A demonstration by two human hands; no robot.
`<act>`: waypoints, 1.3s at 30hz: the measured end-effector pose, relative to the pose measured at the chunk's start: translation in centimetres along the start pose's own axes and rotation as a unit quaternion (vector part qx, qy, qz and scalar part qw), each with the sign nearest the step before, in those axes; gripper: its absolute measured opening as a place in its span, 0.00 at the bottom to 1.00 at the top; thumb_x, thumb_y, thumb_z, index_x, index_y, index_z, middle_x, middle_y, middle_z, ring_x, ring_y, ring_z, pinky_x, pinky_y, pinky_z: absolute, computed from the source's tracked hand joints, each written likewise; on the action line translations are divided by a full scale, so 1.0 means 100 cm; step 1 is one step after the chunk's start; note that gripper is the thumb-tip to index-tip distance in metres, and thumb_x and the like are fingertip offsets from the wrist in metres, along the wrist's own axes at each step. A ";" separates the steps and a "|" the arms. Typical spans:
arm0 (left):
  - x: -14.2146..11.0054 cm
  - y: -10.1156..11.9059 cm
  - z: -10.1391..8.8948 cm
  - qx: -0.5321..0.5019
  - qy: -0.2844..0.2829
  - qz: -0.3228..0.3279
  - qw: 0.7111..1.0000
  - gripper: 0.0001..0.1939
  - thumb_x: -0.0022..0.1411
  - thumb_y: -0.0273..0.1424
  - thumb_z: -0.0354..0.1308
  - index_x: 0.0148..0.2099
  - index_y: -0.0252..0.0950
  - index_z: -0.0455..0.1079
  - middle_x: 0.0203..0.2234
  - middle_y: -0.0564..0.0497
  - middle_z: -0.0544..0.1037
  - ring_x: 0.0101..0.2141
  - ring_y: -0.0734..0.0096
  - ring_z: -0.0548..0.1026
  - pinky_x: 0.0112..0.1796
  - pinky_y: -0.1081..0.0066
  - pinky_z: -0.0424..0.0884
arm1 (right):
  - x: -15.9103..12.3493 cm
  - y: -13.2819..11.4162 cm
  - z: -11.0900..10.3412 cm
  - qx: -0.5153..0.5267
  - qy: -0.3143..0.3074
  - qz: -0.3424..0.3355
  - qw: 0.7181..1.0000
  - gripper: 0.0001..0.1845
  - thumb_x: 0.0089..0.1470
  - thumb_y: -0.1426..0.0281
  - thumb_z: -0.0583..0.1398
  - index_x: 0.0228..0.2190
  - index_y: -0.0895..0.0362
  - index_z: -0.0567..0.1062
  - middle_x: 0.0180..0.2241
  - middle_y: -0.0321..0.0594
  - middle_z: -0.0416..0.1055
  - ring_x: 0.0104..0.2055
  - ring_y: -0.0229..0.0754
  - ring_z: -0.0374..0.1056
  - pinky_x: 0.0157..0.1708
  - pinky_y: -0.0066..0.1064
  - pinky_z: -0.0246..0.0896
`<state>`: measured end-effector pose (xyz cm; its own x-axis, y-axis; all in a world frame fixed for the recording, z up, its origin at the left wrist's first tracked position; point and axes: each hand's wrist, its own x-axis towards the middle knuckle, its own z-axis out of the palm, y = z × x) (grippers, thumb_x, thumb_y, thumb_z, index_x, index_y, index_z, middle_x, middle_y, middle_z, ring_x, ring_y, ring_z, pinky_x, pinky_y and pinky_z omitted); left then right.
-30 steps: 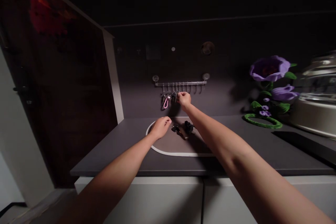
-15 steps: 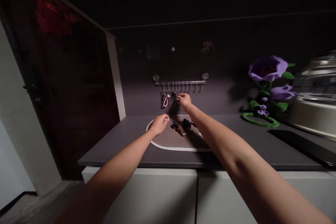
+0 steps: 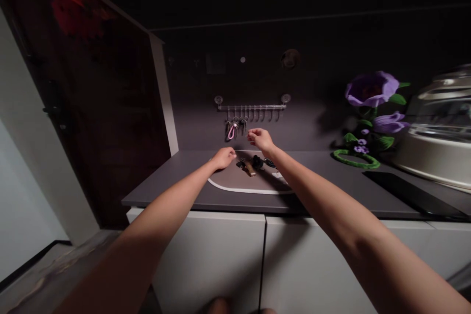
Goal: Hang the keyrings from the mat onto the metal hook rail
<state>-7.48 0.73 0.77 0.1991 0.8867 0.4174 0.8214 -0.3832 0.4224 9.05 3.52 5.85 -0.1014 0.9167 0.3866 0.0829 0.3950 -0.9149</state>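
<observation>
Several keys (image 3: 242, 125) and a pink strap keyring (image 3: 231, 132) hang from the left hooks of a clear hook rail (image 3: 252, 107) on the wall. Just below and right of these keys is my right hand (image 3: 260, 139), its fingers loosely curled and slightly apart, with nothing visible in them. My left hand (image 3: 223, 158) is low over the left part of a brown mat (image 3: 235, 182) with a white rim, fingers extended and apparently holding nothing. Beside it on the mat lie a brown key fob (image 3: 250, 169), a black fluffy-looking item (image 3: 258, 162) and other small dark pieces.
Purple artificial flowers (image 3: 373, 89) with a green ring base stand on the counter (image 3: 331, 189) at right. Near them are a black flat object (image 3: 408, 195) and a large cream appliance (image 3: 434, 149) with a clear top. A dark door (image 3: 117, 132) is at left, white cupboards (image 3: 209, 250) below.
My right hand has come away from the hanging keys, leaving a small gap. My left hand remains over the mat's left side. The view has shifted slightly.
</observation>
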 end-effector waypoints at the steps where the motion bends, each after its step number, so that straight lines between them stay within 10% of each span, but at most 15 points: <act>1: 0.001 0.002 0.000 0.007 0.004 -0.011 1.000 0.08 0.55 0.30 0.51 0.34 0.32 0.70 0.23 0.51 0.72 0.25 0.74 0.67 0.29 0.75 0.61 | -0.003 0.002 0.000 -0.008 -0.006 -0.005 1.000 0.06 0.49 0.75 0.53 0.32 0.61 0.68 0.31 0.41 0.71 0.26 0.31 0.65 0.26 0.23 0.59; 9: 0.000 0.014 0.011 -0.008 0.050 -0.132 0.990 0.14 0.53 0.37 0.52 0.21 0.34 0.65 0.13 0.54 0.65 0.19 0.75 0.61 0.23 0.74 0.54 | -0.026 0.029 0.000 -0.177 -0.021 -0.095 0.979 0.10 0.49 0.73 0.56 0.35 0.61 0.72 0.34 0.43 0.74 0.35 0.36 0.69 0.40 0.29 0.61; 19: -0.005 0.012 0.016 -0.075 0.020 -0.132 0.988 0.14 0.49 0.39 0.54 0.21 0.33 0.67 0.13 0.55 0.66 0.19 0.77 0.61 0.23 0.75 0.53 | -0.036 0.036 -0.011 -0.408 -0.120 -0.166 0.890 0.12 0.52 0.71 0.53 0.36 0.59 0.75 0.38 0.45 0.74 0.40 0.42 0.68 0.41 0.30 0.59; 39: -0.003 0.007 0.005 -0.286 0.061 -0.182 0.939 0.04 0.50 0.23 0.54 0.26 0.30 0.69 0.15 0.54 0.68 0.19 0.79 0.65 0.26 0.75 0.62 | -0.031 0.040 -0.003 -0.400 -0.117 -0.147 0.897 0.11 0.51 0.70 0.55 0.34 0.58 0.76 0.35 0.43 0.74 0.36 0.41 0.68 0.38 0.28 0.57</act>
<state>-6.65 0.36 0.56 -0.1308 0.9631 0.2353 0.3947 -0.1671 0.9035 10.03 2.27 1.05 -0.4330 0.7644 0.4777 0.6940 0.6209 -0.3645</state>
